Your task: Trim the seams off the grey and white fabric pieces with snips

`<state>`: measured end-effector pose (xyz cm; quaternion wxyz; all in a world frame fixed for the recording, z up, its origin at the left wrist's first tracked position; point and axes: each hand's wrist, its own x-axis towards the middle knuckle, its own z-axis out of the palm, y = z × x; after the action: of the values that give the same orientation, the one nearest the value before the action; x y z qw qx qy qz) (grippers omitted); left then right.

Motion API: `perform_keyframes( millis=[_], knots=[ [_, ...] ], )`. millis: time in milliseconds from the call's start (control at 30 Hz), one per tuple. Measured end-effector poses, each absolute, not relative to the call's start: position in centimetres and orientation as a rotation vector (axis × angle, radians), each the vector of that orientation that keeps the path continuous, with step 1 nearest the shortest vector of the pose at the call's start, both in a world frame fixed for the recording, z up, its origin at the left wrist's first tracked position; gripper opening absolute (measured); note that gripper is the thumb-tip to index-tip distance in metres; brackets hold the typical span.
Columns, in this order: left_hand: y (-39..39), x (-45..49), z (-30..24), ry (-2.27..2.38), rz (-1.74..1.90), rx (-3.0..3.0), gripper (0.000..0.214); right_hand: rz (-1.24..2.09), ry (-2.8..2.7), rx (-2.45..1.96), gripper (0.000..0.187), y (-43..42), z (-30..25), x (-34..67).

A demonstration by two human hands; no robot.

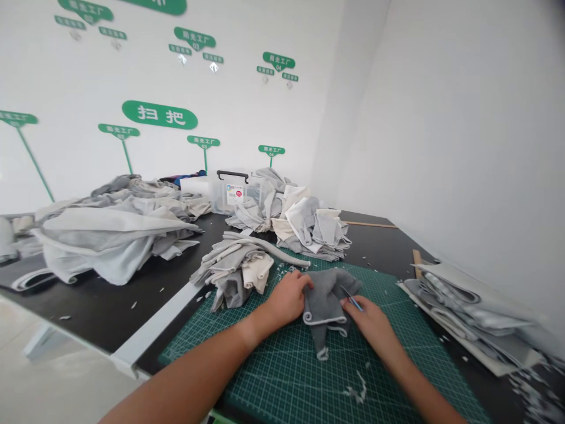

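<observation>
A dark grey piece of fabric (327,291) with a pale rolled edge lies on the green cutting mat (282,365). My left hand (289,297) grips its upper left side, fingers closed over the cloth. On the right, my right hand (367,321) is closed round a slim tool (354,301) with a pointed metal tip and a blue handle. That tip rests over the fabric's right part; whether it is a pair of snips or another cutter I cannot make out. Pale fabric scraps (357,390) lie on the mat below the cloth.
A bundle of grey and cream pieces (241,262) lies at the mat's left edge. Behind it are another fabric heap (304,221) and a clear lidded box (223,197). Large cloths (110,235) cover the table's left; folded sheets (468,309) lie right, near the wall.
</observation>
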<state>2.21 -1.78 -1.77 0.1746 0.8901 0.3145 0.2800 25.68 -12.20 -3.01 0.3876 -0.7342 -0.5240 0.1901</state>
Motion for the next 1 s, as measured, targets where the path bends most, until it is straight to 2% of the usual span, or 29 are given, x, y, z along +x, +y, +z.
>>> perform_keyframes(
  millis=[167,333,633,800,1000],
  knots=[
    [-2.1,2.1,-1.4,0.893,0.646,2.710,0.029,0.439,-1.467,-1.880,0.039,-12.3,-2.8,25.3],
    [-2.6,2.3,-0.4,0.902,0.866,2.575,0.014,0.549,-1.448,-1.749,0.047,-12.1,-3.1,25.1],
    [-3.2,2.6,0.3,0.929,1.058,2.285,0.004,0.448,-1.360,-1.627,0.041,-14.8,0.7,22.2],
    [-3.1,2.7,-0.1,0.909,1.045,2.215,0.006,0.508,-1.546,-1.589,0.041,-16.1,1.4,20.1],
    [-3.6,2.9,0.0,0.778,0.984,2.169,0.012,0.250,-1.710,-1.812,0.040,-15.3,0.1,20.5]
  ],
)
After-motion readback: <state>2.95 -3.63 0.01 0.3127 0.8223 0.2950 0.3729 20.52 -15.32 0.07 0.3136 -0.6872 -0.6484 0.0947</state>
